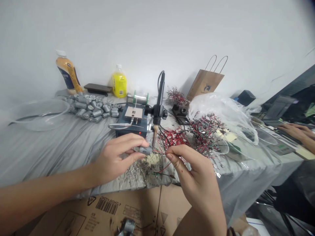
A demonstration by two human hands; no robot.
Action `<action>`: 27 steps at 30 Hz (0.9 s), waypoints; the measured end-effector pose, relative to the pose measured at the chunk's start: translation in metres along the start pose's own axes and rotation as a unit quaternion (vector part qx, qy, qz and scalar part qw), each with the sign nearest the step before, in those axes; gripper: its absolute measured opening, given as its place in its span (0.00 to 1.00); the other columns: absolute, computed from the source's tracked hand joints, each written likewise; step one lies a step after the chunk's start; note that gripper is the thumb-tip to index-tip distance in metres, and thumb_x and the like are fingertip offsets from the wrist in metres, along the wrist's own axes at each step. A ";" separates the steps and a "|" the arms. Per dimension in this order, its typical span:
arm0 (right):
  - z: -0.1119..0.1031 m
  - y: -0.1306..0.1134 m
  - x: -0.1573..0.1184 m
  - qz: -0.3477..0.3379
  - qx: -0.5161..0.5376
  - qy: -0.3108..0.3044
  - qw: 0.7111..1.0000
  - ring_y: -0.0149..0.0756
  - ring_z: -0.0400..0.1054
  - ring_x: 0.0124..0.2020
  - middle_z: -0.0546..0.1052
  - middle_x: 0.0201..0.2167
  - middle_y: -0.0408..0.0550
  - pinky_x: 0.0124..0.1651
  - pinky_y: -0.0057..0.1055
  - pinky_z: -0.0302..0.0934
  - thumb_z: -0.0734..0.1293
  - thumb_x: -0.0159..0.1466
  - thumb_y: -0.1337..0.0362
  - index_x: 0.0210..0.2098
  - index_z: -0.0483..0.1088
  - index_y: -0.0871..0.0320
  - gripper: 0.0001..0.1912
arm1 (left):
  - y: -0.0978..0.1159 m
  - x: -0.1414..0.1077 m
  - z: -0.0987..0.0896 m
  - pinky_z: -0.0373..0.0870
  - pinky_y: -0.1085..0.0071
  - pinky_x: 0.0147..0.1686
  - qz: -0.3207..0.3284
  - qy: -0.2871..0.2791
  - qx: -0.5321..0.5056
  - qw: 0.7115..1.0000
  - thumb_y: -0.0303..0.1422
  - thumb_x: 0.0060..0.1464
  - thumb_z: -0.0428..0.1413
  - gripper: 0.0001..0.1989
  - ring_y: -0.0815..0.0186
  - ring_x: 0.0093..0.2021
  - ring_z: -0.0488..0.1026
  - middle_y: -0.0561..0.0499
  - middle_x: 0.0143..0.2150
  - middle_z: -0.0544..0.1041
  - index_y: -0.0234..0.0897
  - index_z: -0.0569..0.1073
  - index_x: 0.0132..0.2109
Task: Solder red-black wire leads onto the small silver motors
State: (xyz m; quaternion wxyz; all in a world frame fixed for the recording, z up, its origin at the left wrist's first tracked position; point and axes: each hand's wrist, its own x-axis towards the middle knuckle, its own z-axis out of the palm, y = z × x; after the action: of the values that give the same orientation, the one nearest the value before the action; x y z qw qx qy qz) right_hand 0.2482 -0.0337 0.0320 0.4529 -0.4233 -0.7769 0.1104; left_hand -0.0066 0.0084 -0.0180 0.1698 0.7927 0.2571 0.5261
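My left hand (120,154) pinches a small silver electric motor (145,150) between thumb and fingers, its end turned to the right. In my right hand (190,164) a thin dark wire (159,153) is pinched, its far end reaching the motor's end. Just above that spot points the tip of a black soldering iron (158,105), clamped upright in a holder. Whether tip, wire and motor touch is too small to tell. Behind my hands sits a blue soldering station (133,119) with a red light, and a solder spool (140,98) is beyond it.
Many motors (91,106) lie piled at the left. Red and black wires (176,137) heap up at the right, near a plastic bag (219,111) and paper bag (206,82). Cardboard (137,209) lies below the table edge. Another person's hands (295,131) are at far right.
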 end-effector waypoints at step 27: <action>0.000 -0.002 -0.001 0.018 0.004 -0.010 1.000 0.26 0.77 0.37 0.83 0.37 0.39 0.42 0.23 0.67 0.69 0.78 0.69 0.41 0.78 0.54 0.08 | 0.001 0.000 -0.003 0.87 0.80 0.44 -0.003 -0.007 0.001 1.000 0.20 0.70 0.65 0.15 0.65 0.51 0.84 0.47 0.54 0.84 0.41 0.82 0.58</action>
State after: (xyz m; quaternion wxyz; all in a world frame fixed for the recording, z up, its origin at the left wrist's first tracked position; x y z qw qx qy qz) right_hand 0.2471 -0.0354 0.0323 0.4449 -0.4345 -0.7729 0.1261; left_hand -0.0090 0.0078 -0.0165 0.1724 0.7959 0.2589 0.5195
